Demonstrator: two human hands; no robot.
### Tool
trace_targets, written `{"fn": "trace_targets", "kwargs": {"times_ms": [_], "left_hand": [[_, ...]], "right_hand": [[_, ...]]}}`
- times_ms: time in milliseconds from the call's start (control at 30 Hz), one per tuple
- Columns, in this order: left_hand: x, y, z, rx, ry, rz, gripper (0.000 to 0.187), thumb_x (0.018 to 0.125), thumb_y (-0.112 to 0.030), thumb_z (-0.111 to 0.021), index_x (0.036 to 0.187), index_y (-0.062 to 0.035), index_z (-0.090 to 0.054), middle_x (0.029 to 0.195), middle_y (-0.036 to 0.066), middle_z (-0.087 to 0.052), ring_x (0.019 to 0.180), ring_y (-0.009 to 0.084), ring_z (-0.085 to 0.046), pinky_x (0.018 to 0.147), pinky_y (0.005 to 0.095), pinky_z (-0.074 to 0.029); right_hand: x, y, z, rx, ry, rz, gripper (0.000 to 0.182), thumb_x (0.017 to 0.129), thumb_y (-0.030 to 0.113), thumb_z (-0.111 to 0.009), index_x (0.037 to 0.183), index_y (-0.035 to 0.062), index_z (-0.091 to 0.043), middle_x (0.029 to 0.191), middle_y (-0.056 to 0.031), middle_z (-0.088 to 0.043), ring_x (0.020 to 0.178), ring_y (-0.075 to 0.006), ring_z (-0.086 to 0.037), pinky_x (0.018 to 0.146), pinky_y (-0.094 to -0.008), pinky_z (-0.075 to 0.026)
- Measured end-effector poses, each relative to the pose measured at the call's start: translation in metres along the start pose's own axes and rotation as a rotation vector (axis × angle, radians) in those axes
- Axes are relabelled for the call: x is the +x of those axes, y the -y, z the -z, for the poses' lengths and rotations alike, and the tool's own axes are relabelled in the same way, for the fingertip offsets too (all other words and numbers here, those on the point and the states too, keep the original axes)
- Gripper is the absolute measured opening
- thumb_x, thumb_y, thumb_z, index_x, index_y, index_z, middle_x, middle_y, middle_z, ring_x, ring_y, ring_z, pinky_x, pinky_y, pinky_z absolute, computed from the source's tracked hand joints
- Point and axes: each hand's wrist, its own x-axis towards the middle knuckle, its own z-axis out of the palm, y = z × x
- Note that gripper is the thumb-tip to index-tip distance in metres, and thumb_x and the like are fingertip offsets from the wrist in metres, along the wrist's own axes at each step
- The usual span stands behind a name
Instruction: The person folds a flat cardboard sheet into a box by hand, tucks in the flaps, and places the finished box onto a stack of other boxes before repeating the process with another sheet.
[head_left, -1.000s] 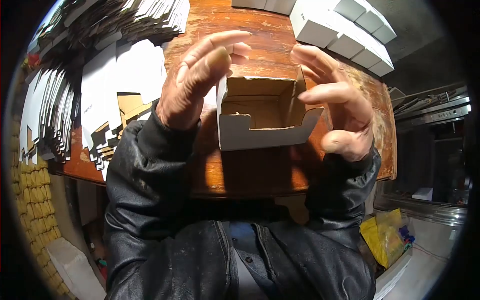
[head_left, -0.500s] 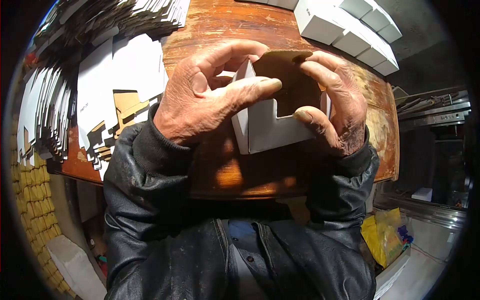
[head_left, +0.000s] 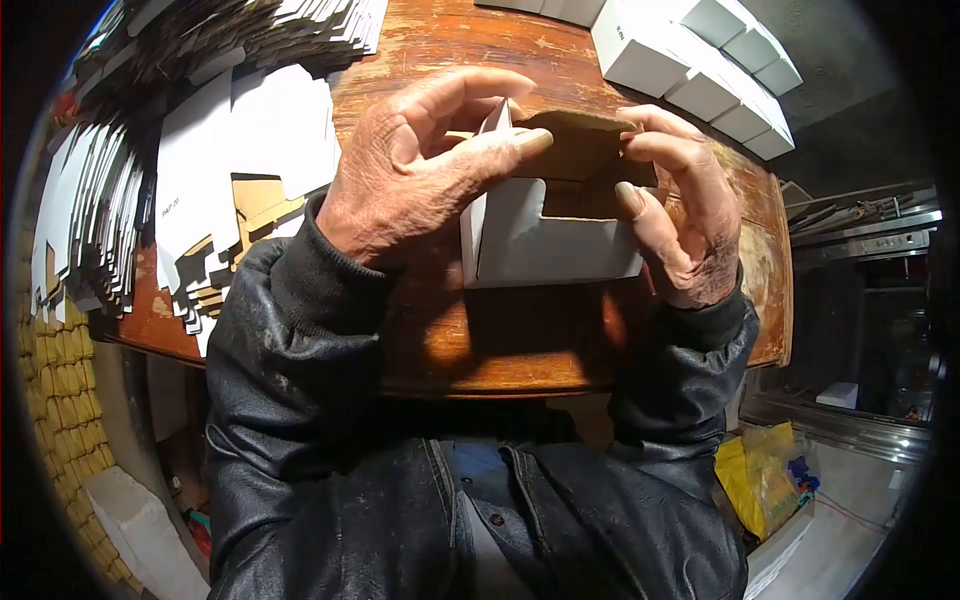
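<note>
A small white cardboard box (head_left: pixel 560 250), brown inside, is held over the wooden table with its open top facing me. Its back flap stands raised, and a notch is cut in the front wall. My left hand (head_left: pixel 400 175) grips the left side, thumb across the near corner and fingers curled behind the side flap. At the right end, my right hand (head_left: pixel 692 205) has its fingertips on the back flap and its thumb at the front wall's top corner. The fingers of my left hand are partly hidden behind the box.
Flat white box blanks (head_left: pixel 195 140) lie at the left, beside an upright stack of blanks (head_left: pixel 85 215) and a further pile behind. Folded white boxes (head_left: pixel 690 75) stand in rows at the back right of the table (head_left: pixel 450 60). A yellow bag (head_left: pixel 750 490) lies lower right.
The box has swung round so its front wall lies more level, and it sits slightly higher. My right fingers and thumb have spread a little toward its right corner.
</note>
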Motion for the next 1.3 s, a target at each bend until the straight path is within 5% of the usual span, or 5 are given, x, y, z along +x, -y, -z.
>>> {"fn": "trace_targets", "kwargs": {"times_ms": [200,633,833,1067,1300], "left_hand": [[0.013,0.001,-0.015,0.188,0.02,-0.094,0.031,0.092,-0.018,-0.066,0.121,-0.0053,-0.063,0.101,0.006,-0.068,0.092,0.0115,-0.063,0.083,0.0261,-0.052],[0.022,-0.003,-0.005,0.214,0.052,-0.057,0.023,0.094,-0.027,-0.067,0.104,-0.0058,-0.071,0.079,0.001,-0.066,0.069,0.0072,-0.06,0.062,0.0215,-0.05],[0.023,0.002,-0.007,0.166,0.014,-0.085,0.024,0.094,-0.028,-0.067,0.102,-0.0049,-0.07,0.075,0.001,-0.064,0.064,0.0055,-0.057,0.056,0.0195,-0.046],[0.025,0.01,-0.008,0.148,-0.066,-0.098,0.025,0.093,-0.029,-0.067,0.101,-0.0045,-0.07,0.078,0.003,-0.065,0.067,0.0057,-0.057,0.058,0.0197,-0.047],[0.029,0.015,-0.004,0.149,-0.057,-0.069,0.024,0.095,-0.029,-0.065,0.098,-0.0052,-0.069,0.08,0.003,-0.066,0.071,0.0074,-0.059,0.065,0.022,-0.05]], "right_hand": [[0.003,0.001,-0.009,-0.163,-0.005,0.106,0.015,0.08,0.004,-0.071,0.094,0.003,-0.065,0.108,-0.0178,-0.061,0.094,-0.0267,-0.063,0.082,-0.0347,-0.052],[0.0,0.008,-0.003,0.062,0.002,-0.071,0.015,0.081,-0.001,-0.064,0.096,0.0012,-0.067,0.11,-0.0163,-0.063,0.102,-0.0264,-0.063,0.09,-0.0338,-0.049],[-0.003,0.01,0.0,0.211,-0.046,-0.161,0.012,0.08,0.005,-0.072,0.088,0.001,-0.065,0.109,-0.0185,-0.064,0.104,-0.0273,-0.063,0.09,-0.0357,-0.048],[-0.002,0.007,0.015,0.029,0.043,-0.095,0.017,0.079,0.011,-0.077,0.08,0.0014,-0.063,0.105,-0.0174,-0.064,0.108,-0.0283,-0.061,0.089,-0.0381,-0.047],[-0.01,0.01,0.009,0.266,0.002,-0.38,0.022,0.083,0.008,-0.074,0.102,0.0002,-0.065,0.1,-0.0086,-0.063,0.1,-0.0206,-0.063,0.088,-0.0327,-0.049]]}}
